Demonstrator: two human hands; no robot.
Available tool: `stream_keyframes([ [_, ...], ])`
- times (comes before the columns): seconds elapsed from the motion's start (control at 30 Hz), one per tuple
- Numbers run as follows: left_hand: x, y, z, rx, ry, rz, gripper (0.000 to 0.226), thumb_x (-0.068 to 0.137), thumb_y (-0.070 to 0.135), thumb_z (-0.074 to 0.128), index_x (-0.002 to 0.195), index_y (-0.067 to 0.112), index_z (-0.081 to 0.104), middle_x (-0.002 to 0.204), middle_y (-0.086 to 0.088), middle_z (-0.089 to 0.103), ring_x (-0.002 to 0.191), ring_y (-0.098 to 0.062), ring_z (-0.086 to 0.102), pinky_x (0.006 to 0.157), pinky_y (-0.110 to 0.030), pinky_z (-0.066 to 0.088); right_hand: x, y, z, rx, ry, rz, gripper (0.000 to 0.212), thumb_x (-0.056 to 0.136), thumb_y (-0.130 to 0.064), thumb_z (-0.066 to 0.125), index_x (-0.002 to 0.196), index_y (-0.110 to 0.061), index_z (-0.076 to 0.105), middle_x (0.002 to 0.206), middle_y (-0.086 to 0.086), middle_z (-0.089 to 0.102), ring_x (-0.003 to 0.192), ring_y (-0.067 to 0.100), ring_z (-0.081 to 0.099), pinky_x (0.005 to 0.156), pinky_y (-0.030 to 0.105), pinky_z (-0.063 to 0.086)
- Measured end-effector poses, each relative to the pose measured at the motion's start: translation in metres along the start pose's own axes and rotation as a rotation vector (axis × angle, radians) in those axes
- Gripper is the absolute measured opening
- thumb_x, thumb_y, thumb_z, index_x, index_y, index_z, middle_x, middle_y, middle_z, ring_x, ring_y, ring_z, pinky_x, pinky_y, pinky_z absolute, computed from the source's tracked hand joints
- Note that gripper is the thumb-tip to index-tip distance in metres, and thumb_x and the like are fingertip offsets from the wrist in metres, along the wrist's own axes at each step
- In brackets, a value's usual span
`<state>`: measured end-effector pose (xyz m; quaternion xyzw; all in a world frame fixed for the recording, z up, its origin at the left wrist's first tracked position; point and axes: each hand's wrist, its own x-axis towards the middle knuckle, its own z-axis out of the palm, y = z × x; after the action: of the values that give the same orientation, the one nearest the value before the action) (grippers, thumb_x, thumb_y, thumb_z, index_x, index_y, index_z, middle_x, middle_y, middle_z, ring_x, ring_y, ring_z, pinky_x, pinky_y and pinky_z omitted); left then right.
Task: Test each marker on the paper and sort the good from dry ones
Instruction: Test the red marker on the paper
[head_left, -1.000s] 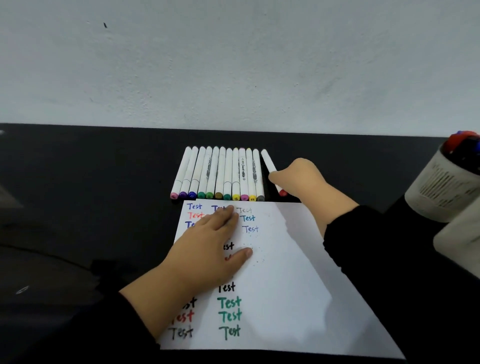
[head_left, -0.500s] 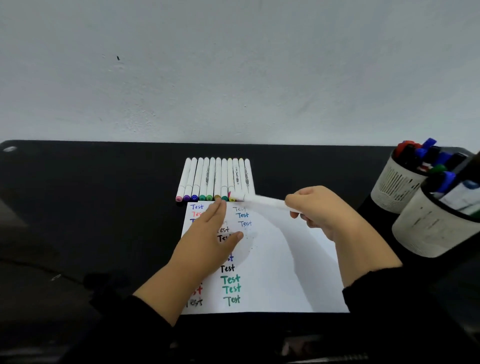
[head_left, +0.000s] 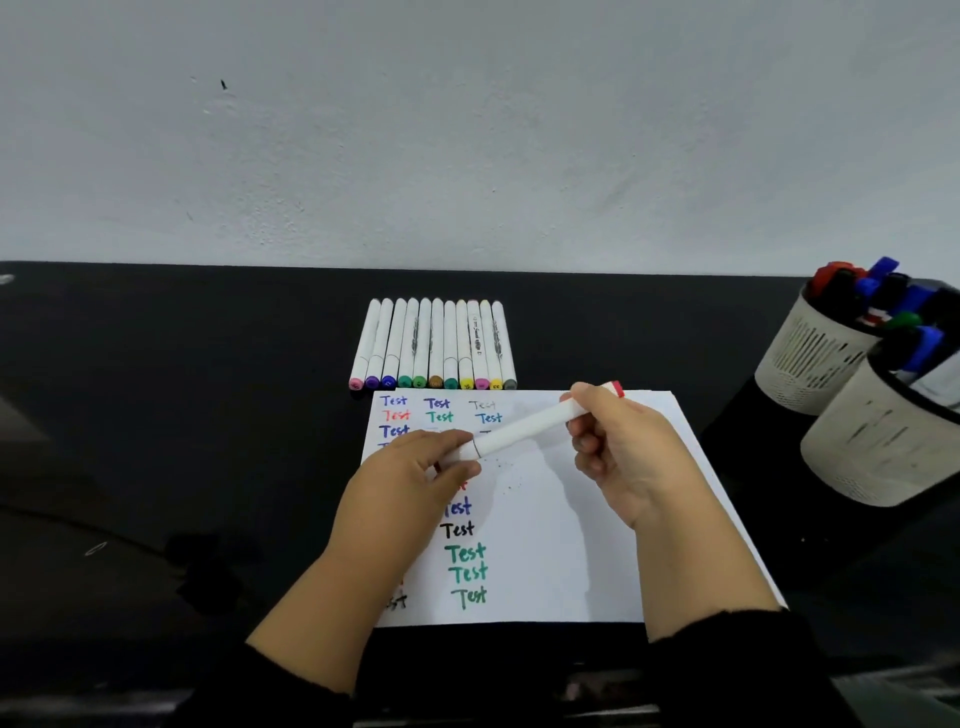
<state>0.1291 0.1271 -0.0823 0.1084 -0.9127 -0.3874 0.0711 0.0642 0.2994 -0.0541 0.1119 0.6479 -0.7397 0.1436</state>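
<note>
Your left hand, centre frame: fingers pinch the lower-left end of the white marker. Your right hand, just right of it: fingers curled round the upper-right end. Marker held over the paper, long axis slanting lower left to upper right, red end upper right.

Left hand lifted off paper, now pinching end of marker beside right hand.

Even, soft light; faint shadows on the paper; wide-angle bowing at edges.
</note>
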Motion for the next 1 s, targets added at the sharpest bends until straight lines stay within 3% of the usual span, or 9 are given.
stream_keyframes([
  [0.2,0.000,0.006,0.005,-0.036,0.036,0.013,0.032,0.085,0.034,0.064,0.117,0.033,0.062,0.092,0.022,0.055,0.079,0.005,0.050,0.064,0.002,0.035,0.003,0.011,0.017,-0.069,-0.045,0.018,0.026,0.085,-0.036,0.067,0.084,-0.011,0.067,0.050,-0.003,0.050,0.047,0.008,0.038,0.044,0.019,0.034],
  [0.5,0.003,0.011,0.007,0.013,0.046,0.033,0.035,0.085,0.037,0.063,0.121,0.034,0.060,0.108,0.020,0.059,0.092,0.004,0.047,0.071,-0.007,0.034,0.002,0.021,0.037,-0.057,-0.153,-0.036,0.028,0.087,-0.027,0.066,0.065,-0.014,0.055,0.048,0.001,0.045,0.039,0.008,0.037,0.039,0.019,0.030],
  [0.57,0.004,0.013,0.005,0.017,0.003,0.004,0.037,0.086,0.040,0.061,0.123,0.036,0.058,0.109,0.021,0.058,0.092,0.003,0.048,0.075,-0.013,0.037,0.002,0.021,0.038,-0.053,-0.137,-0.052,0.025,0.089,-0.022,0.064,0.068,-0.013,0.054,0.048,0.001,0.045,0.039,0.007,0.038,0.039,0.018,0.033],
  [0.7,0.006,0.015,-0.003,-0.045,-0.162,-0.140,0.036,0.085,0.044,0.061,0.121,0.043,0.057,0.085,0.025,0.057,0.078,0.004,0.056,0.064,-0.014,0.042,0.001,0.020,0.036,-0.118,-0.144,-0.103,0.029,0.090,-0.018,0.061,0.065,-0.014,0.048,0.050,0.003,0.047,0.039,0.007,0.040,0.041,0.018,0.036],
  [0.8,0.006,0.015,-0.007,-0.111,-0.240,-0.220,0.037,0.084,0.044,0.063,0.120,0.039,0.059,0.086,0.020,0.062,0.076,0.003,0.058,0.061,-0.015,0.042,0.001,0.022,0.036,-0.128,-0.152,-0.135,0.034,0.090,-0.014,0.060,0.060,-0.015,0.044,0.051,0.004,0.047,0.038,0.008,0.039,0.041,0.019,0.035],
  [1.0,0.005,0.015,-0.018,-0.136,-0.337,-0.235,0.010,0.086,0.041,0.061,0.092,0.037,0.069,0.081,0.015,0.067,0.079,-0.004,0.061,0.060,-0.015,0.042,-0.002,0.021,0.036,-0.106,-0.221,-0.185,0.035,0.091,-0.010,0.058,0.062,-0.012,0.040,0.046,0.001,0.042,0.039,0.008,0.039,0.041,0.019,0.036],
])
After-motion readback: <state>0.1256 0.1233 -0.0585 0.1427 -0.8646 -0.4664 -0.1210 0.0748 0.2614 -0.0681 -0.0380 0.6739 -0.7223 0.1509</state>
